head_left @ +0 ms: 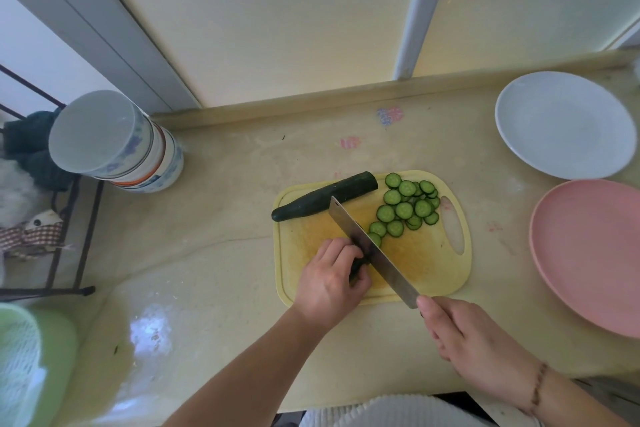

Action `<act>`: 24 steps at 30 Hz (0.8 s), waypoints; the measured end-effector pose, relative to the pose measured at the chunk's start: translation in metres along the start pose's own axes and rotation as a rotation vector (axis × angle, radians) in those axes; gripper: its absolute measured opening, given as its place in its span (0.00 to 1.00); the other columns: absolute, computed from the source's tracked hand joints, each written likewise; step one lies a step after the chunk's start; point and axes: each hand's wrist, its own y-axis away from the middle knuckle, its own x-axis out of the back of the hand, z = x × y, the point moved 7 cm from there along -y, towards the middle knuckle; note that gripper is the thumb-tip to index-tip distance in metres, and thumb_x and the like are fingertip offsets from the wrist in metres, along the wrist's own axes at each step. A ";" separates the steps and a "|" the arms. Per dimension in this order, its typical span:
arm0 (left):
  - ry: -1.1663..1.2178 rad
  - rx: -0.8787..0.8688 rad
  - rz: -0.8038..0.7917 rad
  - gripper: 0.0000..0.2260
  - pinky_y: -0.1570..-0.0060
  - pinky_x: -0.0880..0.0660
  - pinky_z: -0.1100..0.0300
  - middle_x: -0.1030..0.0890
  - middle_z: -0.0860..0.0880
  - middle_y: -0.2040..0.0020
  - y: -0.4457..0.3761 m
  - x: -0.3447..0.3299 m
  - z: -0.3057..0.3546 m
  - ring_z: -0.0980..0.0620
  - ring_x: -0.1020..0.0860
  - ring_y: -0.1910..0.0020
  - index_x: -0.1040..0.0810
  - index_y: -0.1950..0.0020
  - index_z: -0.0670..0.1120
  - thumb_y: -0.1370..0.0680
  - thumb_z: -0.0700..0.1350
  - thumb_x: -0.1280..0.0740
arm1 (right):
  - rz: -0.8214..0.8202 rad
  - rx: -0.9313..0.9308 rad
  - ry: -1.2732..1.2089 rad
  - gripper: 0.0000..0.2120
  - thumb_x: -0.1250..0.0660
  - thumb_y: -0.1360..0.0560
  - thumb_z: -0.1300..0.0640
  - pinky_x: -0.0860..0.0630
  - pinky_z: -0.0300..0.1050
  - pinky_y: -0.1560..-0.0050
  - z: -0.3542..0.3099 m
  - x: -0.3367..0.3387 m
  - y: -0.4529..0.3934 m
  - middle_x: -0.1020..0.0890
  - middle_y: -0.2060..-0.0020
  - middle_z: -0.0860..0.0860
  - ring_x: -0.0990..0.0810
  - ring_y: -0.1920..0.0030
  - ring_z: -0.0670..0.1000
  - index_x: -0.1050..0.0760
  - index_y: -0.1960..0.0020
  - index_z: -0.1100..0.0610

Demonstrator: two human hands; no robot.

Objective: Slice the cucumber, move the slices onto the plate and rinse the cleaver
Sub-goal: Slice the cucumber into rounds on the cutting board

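My left hand (330,276) pinches a cucumber stub (356,265) on the board (426,263), cleaver (372,250) in my right hand's (464,333) grip flush against it, blade running diagonally away, slices (405,210) beyond.

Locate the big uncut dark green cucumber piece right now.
Head view: the uncut dark green cucumber piece lies along the far-left edge of the yellow plastic cutting board, just beyond the steel cleaver's tip, left of the pile of slices.
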 end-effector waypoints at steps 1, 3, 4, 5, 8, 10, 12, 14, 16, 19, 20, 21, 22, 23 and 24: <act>-0.001 -0.004 0.000 0.07 0.58 0.21 0.59 0.21 0.47 0.52 0.000 0.000 0.000 0.50 0.23 0.53 0.20 0.52 0.41 0.28 0.40 0.27 | -0.004 -0.002 0.006 0.27 0.51 0.28 0.31 0.38 0.43 0.70 0.000 -0.001 -0.001 0.36 0.76 0.46 0.39 0.74 0.44 0.37 0.66 0.55; -0.002 -0.006 0.001 0.07 0.57 0.21 0.59 0.21 0.47 0.52 0.000 0.000 0.001 0.50 0.23 0.53 0.20 0.52 0.41 0.28 0.40 0.28 | -0.013 -0.011 0.025 0.27 0.52 0.27 0.32 0.37 0.43 0.70 -0.001 -0.003 -0.003 0.35 0.76 0.46 0.38 0.74 0.45 0.37 0.67 0.55; -0.004 -0.005 0.000 0.07 0.57 0.21 0.59 0.21 0.47 0.52 0.001 0.000 0.001 0.50 0.23 0.53 0.20 0.52 0.41 0.27 0.41 0.28 | -0.018 -0.020 0.044 0.27 0.53 0.27 0.32 0.35 0.44 0.69 -0.001 -0.004 -0.005 0.34 0.75 0.46 0.36 0.74 0.45 0.36 0.66 0.55; -0.007 -0.005 -0.001 0.06 0.56 0.21 0.59 0.20 0.47 0.52 0.001 -0.001 0.001 0.50 0.23 0.53 0.19 0.52 0.41 0.27 0.41 0.28 | -0.020 -0.027 0.071 0.27 0.53 0.26 0.33 0.32 0.45 0.68 0.000 -0.006 -0.007 0.32 0.74 0.47 0.35 0.73 0.46 0.36 0.66 0.55; -0.011 -0.005 0.002 0.06 0.56 0.22 0.59 0.20 0.46 0.51 0.001 -0.001 0.000 0.49 0.22 0.53 0.19 0.52 0.40 0.28 0.40 0.27 | -0.015 -0.031 0.149 0.27 0.55 0.26 0.34 0.28 0.46 0.65 0.000 -0.010 -0.013 0.29 0.73 0.48 0.31 0.72 0.45 0.33 0.66 0.55; -0.012 -0.003 0.006 0.06 0.57 0.22 0.59 0.20 0.46 0.52 0.001 -0.001 0.000 0.49 0.22 0.53 0.19 0.52 0.41 0.28 0.40 0.27 | -0.016 -0.035 0.149 0.27 0.55 0.26 0.34 0.29 0.44 0.66 0.000 -0.009 -0.015 0.29 0.73 0.48 0.31 0.73 0.45 0.33 0.66 0.54; -0.012 0.001 0.011 0.06 0.59 0.22 0.60 0.21 0.47 0.53 0.001 -0.001 -0.001 0.50 0.23 0.54 0.20 0.53 0.41 0.28 0.39 0.27 | -0.016 -0.039 0.127 0.27 0.54 0.26 0.33 0.31 0.42 0.68 0.001 -0.007 -0.015 0.31 0.74 0.47 0.33 0.73 0.45 0.35 0.66 0.54; -0.011 0.014 0.016 0.06 0.64 0.24 0.61 0.23 0.48 0.56 0.001 0.000 0.000 0.51 0.26 0.57 0.22 0.55 0.42 0.29 0.40 0.27 | -0.018 -0.033 0.118 0.27 0.54 0.27 0.32 0.33 0.42 0.68 0.001 -0.005 -0.014 0.32 0.75 0.47 0.35 0.74 0.44 0.35 0.66 0.55; -0.015 0.021 0.021 0.05 0.67 0.26 0.61 0.26 0.48 0.58 0.000 0.001 -0.001 0.52 0.27 0.59 0.24 0.57 0.42 0.28 0.41 0.29 | -0.022 -0.029 0.084 0.28 0.53 0.28 0.31 0.35 0.42 0.69 0.001 -0.004 -0.011 0.34 0.75 0.46 0.37 0.74 0.44 0.36 0.66 0.55; -0.025 0.017 0.022 0.05 0.69 0.27 0.61 0.26 0.48 0.59 0.000 0.001 -0.001 0.52 0.28 0.60 0.25 0.58 0.42 0.27 0.42 0.31 | -0.009 -0.020 0.029 0.28 0.52 0.28 0.31 0.36 0.43 0.70 0.002 -0.002 -0.005 0.35 0.76 0.47 0.38 0.74 0.45 0.36 0.66 0.55; -0.030 0.015 0.020 0.05 0.69 0.27 0.61 0.26 0.48 0.59 0.000 0.000 -0.001 0.52 0.28 0.60 0.25 0.58 0.42 0.27 0.42 0.31 | 0.000 -0.015 0.018 0.28 0.51 0.28 0.30 0.36 0.44 0.69 0.002 0.000 -0.004 0.35 0.76 0.47 0.38 0.74 0.45 0.36 0.67 0.55; -0.033 0.014 0.019 0.05 0.69 0.27 0.61 0.26 0.48 0.59 -0.001 0.000 -0.001 0.52 0.28 0.61 0.25 0.58 0.42 0.27 0.42 0.31 | 0.010 -0.010 0.006 0.30 0.52 0.28 0.29 0.36 0.45 0.69 0.002 0.000 -0.003 0.35 0.76 0.46 0.38 0.74 0.46 0.36 0.67 0.56; -0.035 0.015 0.018 0.05 0.69 0.28 0.61 0.27 0.48 0.59 -0.001 0.000 -0.001 0.52 0.28 0.61 0.25 0.58 0.42 0.27 0.42 0.31 | 0.019 -0.006 -0.004 0.32 0.52 0.28 0.28 0.37 0.46 0.69 0.002 0.001 -0.002 0.35 0.75 0.46 0.38 0.74 0.46 0.36 0.67 0.57; -0.036 0.016 0.017 0.05 0.69 0.28 0.62 0.27 0.48 0.59 -0.001 0.001 -0.001 0.52 0.28 0.61 0.25 0.58 0.43 0.27 0.42 0.31 | 0.027 -0.003 -0.008 0.34 0.52 0.29 0.26 0.37 0.47 0.69 0.003 0.002 -0.001 0.35 0.75 0.46 0.37 0.73 0.46 0.36 0.66 0.59; -0.035 0.015 0.016 0.05 0.69 0.28 0.63 0.27 0.48 0.59 -0.001 0.001 -0.001 0.52 0.28 0.61 0.25 0.59 0.43 0.27 0.42 0.31 | 0.034 -0.001 -0.007 0.36 0.52 0.31 0.25 0.37 0.47 0.69 0.003 0.003 -0.001 0.35 0.75 0.46 0.37 0.73 0.46 0.35 0.66 0.60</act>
